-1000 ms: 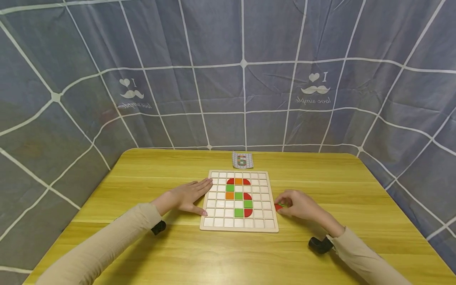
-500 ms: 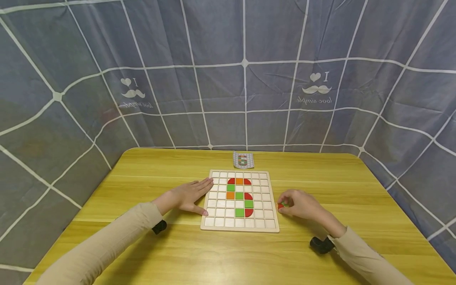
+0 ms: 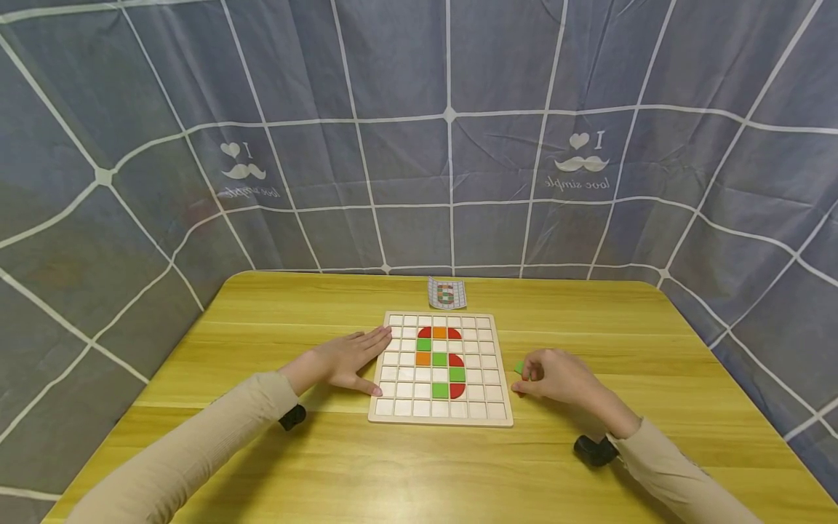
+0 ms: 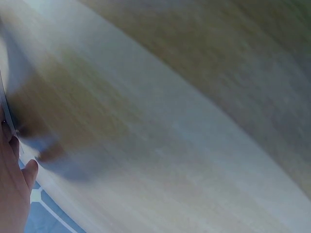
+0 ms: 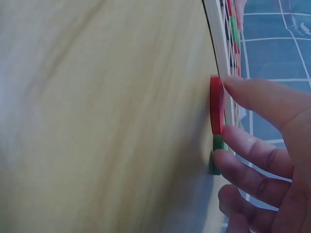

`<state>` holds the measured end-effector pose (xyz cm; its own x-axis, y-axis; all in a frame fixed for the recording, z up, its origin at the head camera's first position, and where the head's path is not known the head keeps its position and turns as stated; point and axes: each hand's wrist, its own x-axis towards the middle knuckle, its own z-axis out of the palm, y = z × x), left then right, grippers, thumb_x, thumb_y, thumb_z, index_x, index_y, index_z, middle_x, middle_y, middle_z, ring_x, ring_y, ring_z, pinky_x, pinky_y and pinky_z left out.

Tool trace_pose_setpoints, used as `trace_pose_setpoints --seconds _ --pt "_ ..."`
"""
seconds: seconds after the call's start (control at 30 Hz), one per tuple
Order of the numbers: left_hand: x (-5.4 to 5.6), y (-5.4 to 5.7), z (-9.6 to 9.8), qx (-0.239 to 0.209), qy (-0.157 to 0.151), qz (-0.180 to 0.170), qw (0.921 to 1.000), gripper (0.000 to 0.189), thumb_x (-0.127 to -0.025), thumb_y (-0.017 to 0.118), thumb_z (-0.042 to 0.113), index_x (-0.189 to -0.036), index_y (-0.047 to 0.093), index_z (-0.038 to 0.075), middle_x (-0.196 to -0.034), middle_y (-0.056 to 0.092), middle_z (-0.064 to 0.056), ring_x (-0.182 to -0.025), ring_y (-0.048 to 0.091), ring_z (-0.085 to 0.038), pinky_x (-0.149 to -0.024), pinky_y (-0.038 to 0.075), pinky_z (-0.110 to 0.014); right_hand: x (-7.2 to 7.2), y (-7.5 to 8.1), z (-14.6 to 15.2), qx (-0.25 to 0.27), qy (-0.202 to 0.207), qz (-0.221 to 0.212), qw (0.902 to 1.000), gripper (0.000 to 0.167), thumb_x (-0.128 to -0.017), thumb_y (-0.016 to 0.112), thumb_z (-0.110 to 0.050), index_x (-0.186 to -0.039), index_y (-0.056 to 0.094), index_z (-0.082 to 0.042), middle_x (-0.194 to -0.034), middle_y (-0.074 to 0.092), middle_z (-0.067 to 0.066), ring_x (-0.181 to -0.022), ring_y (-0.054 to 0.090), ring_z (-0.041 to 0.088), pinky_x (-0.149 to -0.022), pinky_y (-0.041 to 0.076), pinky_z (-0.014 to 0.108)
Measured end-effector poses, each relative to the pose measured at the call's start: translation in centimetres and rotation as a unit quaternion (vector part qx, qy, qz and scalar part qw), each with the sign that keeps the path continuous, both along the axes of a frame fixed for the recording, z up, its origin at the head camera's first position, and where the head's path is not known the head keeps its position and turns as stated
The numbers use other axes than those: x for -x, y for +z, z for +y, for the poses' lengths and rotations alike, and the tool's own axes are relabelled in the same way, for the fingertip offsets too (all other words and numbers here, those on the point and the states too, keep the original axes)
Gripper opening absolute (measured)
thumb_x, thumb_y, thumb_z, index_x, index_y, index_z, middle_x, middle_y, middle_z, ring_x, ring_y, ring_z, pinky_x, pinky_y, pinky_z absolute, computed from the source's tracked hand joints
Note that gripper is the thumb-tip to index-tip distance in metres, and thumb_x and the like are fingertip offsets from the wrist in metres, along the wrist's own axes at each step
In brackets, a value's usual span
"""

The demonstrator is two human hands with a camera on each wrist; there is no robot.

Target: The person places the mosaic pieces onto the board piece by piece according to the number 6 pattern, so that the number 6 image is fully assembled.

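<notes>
A pale wooden grid board (image 3: 440, 415) lies mid-table, with red quarter-round, green and orange square tiles set in an S-like pattern. My left hand (image 3: 347, 360) rests flat at its left edge, fingers spread, fingertips on the rim. Just beyond the right edge is my right hand (image 3: 556, 375), thumb and index finger bent about a red tile (image 5: 216, 104) with a curved edge. The right wrist view shows the thumb at one end of this tile and the index finger at the other. A green tile (image 3: 519, 367) lies by the fingertips, partly hidden behind them.
A small printed card (image 3: 447, 294) with a similar coloured figure lies behind the board. The wooden table (image 3: 327, 466) reaches back to a grey-blue curtain (image 3: 412, 167) with white lines. Black wrist cameras sit below both hands.
The right hand's thumb has shifted slightly toward the near side, with the red tile now mostly hidden in the head view. The green tile shows more beyond the fingers. The left hand stays put.
</notes>
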<state>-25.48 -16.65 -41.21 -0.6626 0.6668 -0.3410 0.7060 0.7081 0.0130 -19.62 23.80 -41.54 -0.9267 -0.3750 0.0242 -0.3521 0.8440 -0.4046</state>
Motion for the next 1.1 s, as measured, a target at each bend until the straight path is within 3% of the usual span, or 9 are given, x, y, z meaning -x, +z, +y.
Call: trace_pose_setpoints --seconds 0.4,0.67,1.1 --pt "0.0 0.0 -0.1 -0.005 -0.002 0.002 1.0 0.105 -0.085 0.047 0.072 -0.155 0.004 0.007 -0.163 -0.001 -0.012 -0.151 0.006 -0.026 -0.122 0.018 -0.044 -0.2 0.4 1.2 -0.003 0.06 -0.011 0.9981 0.024 -0.074 0.08 -0.042 -0.072 0.064 -0.025 -0.065 0.055 -0.015 -0.055 0.042 -0.002 -0.05 0.037 0.017" --pt "-0.1 0.0 -0.1 -0.007 0.004 0.0 1.0 0.105 -0.085 0.046 0.073 -0.155 0.004 0.008 -0.163 -0.001 -0.01 -0.151 0.005 -0.025 -0.122 0.017 -0.043 -0.1 0.3 1.3 0.009 0.088 -0.01 0.996 0.03 -0.075 0.081 -0.037 -0.098 0.07 -0.02 -0.075 0.059 -0.013 -0.06 0.043 -0.003 -0.052 0.037 0.017" --pt "-0.2 0.1 0.1 -0.009 0.001 -0.007 0.9999 0.105 -0.085 0.046 0.074 -0.155 0.005 0.007 -0.163 -0.001 -0.011 -0.151 0.005 -0.025 -0.122 0.017 -0.044 -0.1 0.0 1.9 0.025 0.126 -0.028 0.9913 0.022 -0.075 0.08 -0.027 -0.095 0.074 -0.019 -0.081 0.061 -0.012 -0.063 0.048 -0.002 -0.056 0.043 0.017"
